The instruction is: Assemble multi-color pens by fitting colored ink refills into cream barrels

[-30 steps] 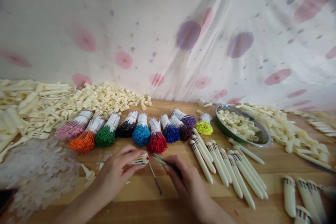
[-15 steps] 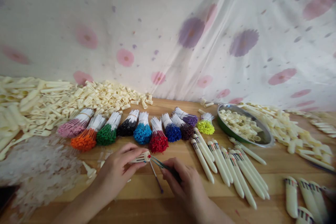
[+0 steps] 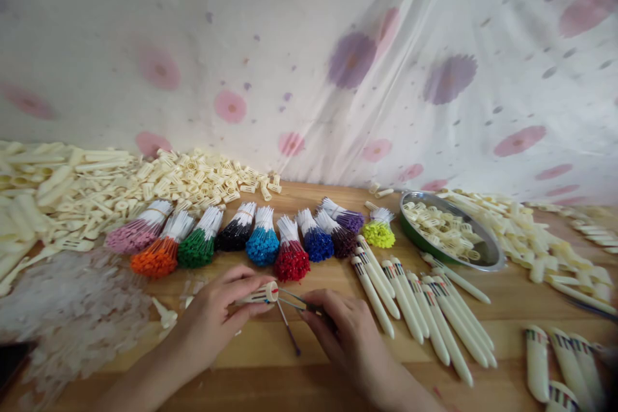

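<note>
My left hand (image 3: 219, 306) grips a cream slotted pen barrel (image 3: 261, 293) between thumb and fingers, its round end facing right with a red piece showing in it. Closed around dark-handled tweezers (image 3: 294, 300), my right hand (image 3: 342, 328) is just to the right. The tweezer tips are spread apart close to the barrel's end. One purple-tipped refill (image 3: 290, 329) lies on the table below them. Behind the hands stand bundles of refills by colour, among them red (image 3: 292, 261), light blue (image 3: 262, 244) and dark blue (image 3: 316, 241).
Finished-looking multicolour pens (image 3: 434, 322) lie in a row at right. A green-sided metal bowl (image 3: 490, 265) holds slotted cream parts. Piles of cream parts (image 3: 203, 174) and translucent pieces (image 3: 87, 315) cover the left. A flowered sheet (image 3: 290, 64) hangs behind the wooden table.
The tweezer tips have opened and drawn slightly away from the red piece, which now sits inside the barrel's end. My left hand has barely moved.
</note>
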A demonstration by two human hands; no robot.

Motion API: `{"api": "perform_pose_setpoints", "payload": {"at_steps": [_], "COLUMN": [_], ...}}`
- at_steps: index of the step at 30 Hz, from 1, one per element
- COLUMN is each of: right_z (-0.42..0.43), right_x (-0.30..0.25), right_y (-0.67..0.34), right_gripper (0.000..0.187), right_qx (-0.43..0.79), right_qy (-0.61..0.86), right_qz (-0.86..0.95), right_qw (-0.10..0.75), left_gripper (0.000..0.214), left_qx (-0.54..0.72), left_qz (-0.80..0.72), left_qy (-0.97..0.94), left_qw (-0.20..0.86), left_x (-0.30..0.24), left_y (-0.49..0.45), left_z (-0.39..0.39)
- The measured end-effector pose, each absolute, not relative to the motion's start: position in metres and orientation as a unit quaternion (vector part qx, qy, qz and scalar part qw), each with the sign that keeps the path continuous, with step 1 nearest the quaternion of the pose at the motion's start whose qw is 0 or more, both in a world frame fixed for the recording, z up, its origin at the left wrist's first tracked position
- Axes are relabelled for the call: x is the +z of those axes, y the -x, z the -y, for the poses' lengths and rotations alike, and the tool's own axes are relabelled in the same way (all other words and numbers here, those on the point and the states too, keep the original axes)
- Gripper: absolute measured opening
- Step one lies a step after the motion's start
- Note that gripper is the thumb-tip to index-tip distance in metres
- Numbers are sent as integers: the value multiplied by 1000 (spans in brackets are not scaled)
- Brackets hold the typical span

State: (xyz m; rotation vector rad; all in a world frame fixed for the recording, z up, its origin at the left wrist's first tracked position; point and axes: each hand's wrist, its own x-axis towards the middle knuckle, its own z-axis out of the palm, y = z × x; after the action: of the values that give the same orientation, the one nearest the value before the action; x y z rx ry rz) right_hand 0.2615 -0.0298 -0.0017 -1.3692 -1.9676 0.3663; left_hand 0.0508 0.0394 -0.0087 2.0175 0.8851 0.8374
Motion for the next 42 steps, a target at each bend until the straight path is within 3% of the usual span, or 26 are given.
{"api": "perform_pose_setpoints", "payload": {"at_steps": [7, 26, 42], "right_z": [27, 28, 30], "right_x": [10, 10, 13], "right_y": [-271, -270, -275], "right_gripper": [8, 13, 10], "right_qx": [101, 84, 84], "right_qy": [504, 495, 443], "right_qz": [792, 799, 826], "right_qw": [329, 331, 339], "left_gripper": [35, 38, 36], "left_qx": [277, 254, 196], "left_qz": [-328, -347, -340], "left_qy": [-787, -803, -779], "left_qw": [442, 413, 489], "left_x": [1, 10, 18], "left_y": [-51, -53, -49], "left_z": [-40, -38, -33]}}
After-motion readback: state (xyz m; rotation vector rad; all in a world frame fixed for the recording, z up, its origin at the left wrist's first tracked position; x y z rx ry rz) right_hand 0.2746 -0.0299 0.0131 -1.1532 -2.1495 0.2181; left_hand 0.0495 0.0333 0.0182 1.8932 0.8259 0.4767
